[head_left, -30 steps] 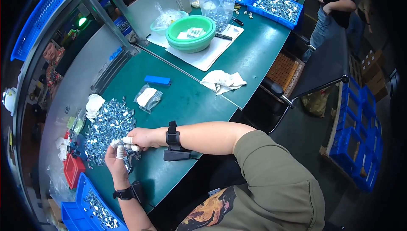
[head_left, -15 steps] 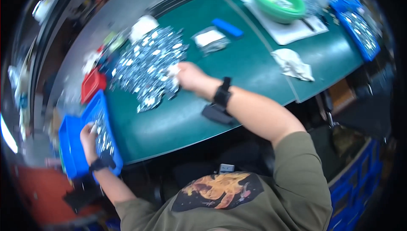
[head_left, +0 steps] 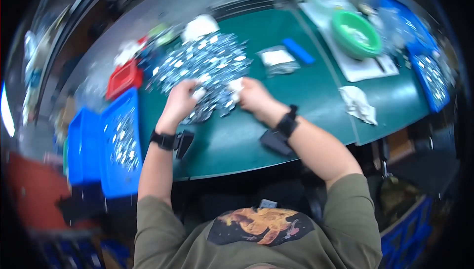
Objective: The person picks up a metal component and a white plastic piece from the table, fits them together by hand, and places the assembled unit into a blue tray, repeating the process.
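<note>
A wide heap of small shiny metal pieces (head_left: 207, 59) lies on the green tabletop. At its near left edge is my left hand (head_left: 181, 102), fingers closed together, with white at the fingertips. My right hand (head_left: 256, 100) is at the heap's near right edge, its fingers also pinched and white at the tips. Whatever the fingers grip is too small and blurred to name. To the left, a blue tray (head_left: 109, 170) holds more of the shiny pieces. Both wrists wear black straps with dark blocks.
A red bin (head_left: 123, 80) and an empty-looking blue bin (head_left: 83, 158) stand on the left. Beyond the heap is a white lump (head_left: 200, 26). Rightward are a clear bag (head_left: 278, 60), a blue bar (head_left: 298, 51), a white cloth (head_left: 358, 103), a green bowl (head_left: 363, 47) and another blue tray (head_left: 434, 98).
My left hand has moved from the left blue tray to the heap. My right hand stays by the heap's right side. The view has shifted, so the table appears further right and lower.
</note>
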